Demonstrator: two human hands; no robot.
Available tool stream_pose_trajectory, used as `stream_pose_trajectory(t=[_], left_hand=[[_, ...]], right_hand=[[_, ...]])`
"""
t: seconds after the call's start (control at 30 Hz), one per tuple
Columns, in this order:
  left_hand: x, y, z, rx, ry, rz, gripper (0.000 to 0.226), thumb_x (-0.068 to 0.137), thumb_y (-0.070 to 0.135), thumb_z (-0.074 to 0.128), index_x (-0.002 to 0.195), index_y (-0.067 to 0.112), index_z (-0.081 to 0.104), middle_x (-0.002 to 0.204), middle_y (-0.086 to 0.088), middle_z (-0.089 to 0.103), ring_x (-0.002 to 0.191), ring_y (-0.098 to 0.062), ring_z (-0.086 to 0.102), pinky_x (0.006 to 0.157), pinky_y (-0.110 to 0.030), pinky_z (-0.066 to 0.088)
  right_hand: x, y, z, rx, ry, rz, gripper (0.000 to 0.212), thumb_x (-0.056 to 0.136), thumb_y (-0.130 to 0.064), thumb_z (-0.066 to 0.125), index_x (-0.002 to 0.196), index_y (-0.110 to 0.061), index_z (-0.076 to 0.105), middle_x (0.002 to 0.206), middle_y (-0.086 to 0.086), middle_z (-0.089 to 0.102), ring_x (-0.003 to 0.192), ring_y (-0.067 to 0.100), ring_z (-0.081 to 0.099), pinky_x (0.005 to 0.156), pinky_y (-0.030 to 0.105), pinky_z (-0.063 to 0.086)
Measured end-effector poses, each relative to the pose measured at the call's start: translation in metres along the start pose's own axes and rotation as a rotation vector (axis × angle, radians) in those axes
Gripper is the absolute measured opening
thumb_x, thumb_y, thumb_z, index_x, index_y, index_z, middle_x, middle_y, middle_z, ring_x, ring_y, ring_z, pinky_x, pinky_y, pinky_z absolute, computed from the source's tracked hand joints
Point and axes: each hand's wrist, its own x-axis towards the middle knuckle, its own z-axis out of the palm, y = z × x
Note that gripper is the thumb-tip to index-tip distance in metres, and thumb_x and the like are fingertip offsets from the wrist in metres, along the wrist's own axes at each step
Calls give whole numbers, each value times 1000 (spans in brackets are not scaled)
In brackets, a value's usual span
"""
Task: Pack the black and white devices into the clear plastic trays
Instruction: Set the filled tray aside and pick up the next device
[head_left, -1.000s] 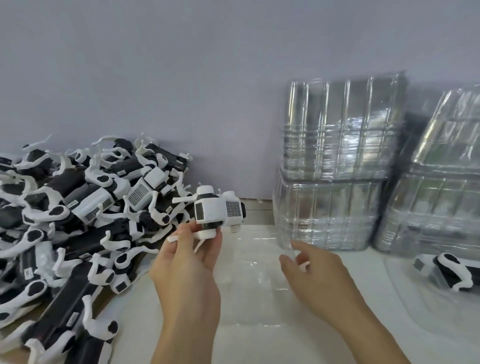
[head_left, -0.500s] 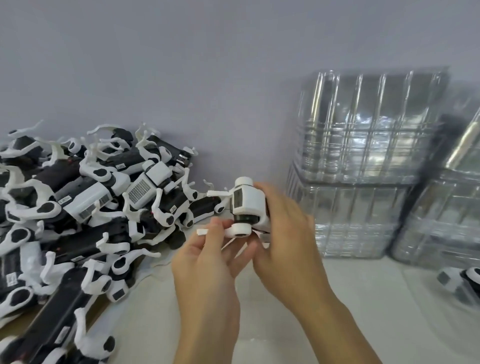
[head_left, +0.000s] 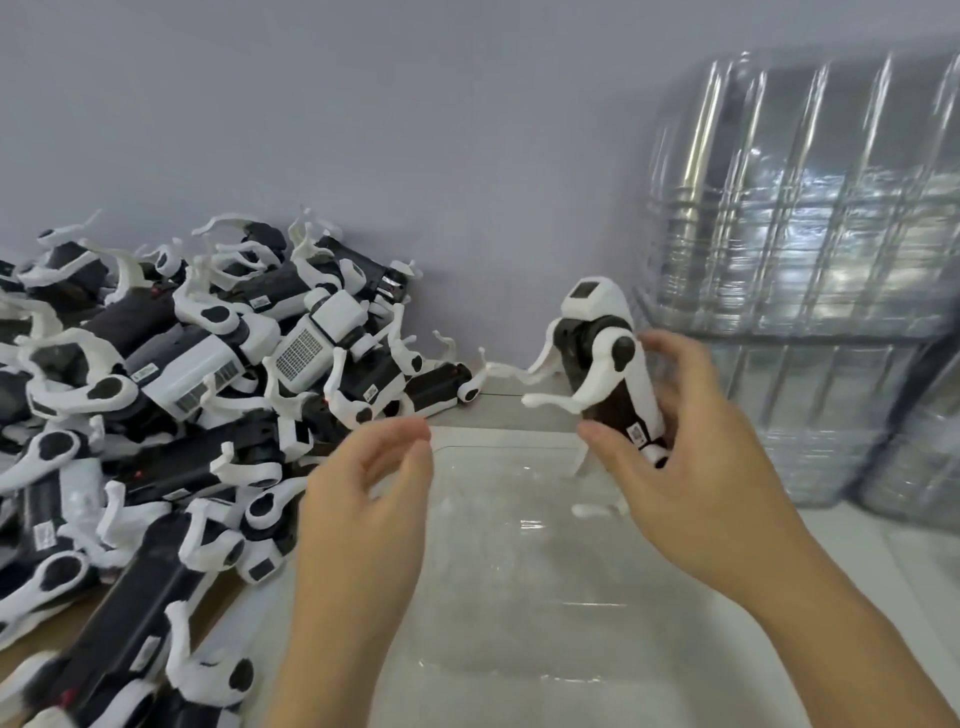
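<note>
Head view: my right hand (head_left: 691, 457) grips one black and white device (head_left: 610, 364) upright above the clear tray (head_left: 498, 571) at the desk's middle; my left hand (head_left: 369, 499) hovers released. Next, I judge, lowering it flat into the tray.

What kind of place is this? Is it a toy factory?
Probably a packing bench in a factory or workshop. There's a big pile of gadgets, tall stacks of clear trays, and a right hand holding one gadget above an open tray.
</note>
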Motion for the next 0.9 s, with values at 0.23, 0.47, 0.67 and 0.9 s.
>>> stream_pose_trajectory(t=[0.23,0.47,0.67,0.9], left_hand=[[0,-21,15,133,-180,-215,48,97,13,58,139,36,49,136,22,50,129,2,43,103,-26,35],[4,-24,16,-29,-193,-340,48,96,4,53,120,45,61,128,27,58,129,-5,49,101,-30,42],[5,-24,18,-16,-217,-359,46,92,5,51,107,47,62,122,29,60,125,-5,50,87,-29,39],[4,-21,18,-47,-209,-429,52,85,-3,50,104,43,67,126,22,62,124,-19,55,110,-50,41]], right_hand=[[1,2,-3,-144,-242,69,44,85,-15,75,99,-53,60,101,-32,61,98,-11,55,76,0,38],[0,-6,9,-417,-317,-19,26,87,-11,68,103,-32,64,92,-17,57,94,9,47,86,34,43],[0,-15,15,-480,-295,-24,35,87,-12,67,111,-37,62,96,-19,54,98,13,44,88,34,40],[-3,-12,10,-461,-374,89,18,82,-16,68,93,-29,64,87,-11,58,89,15,53,80,34,47]])
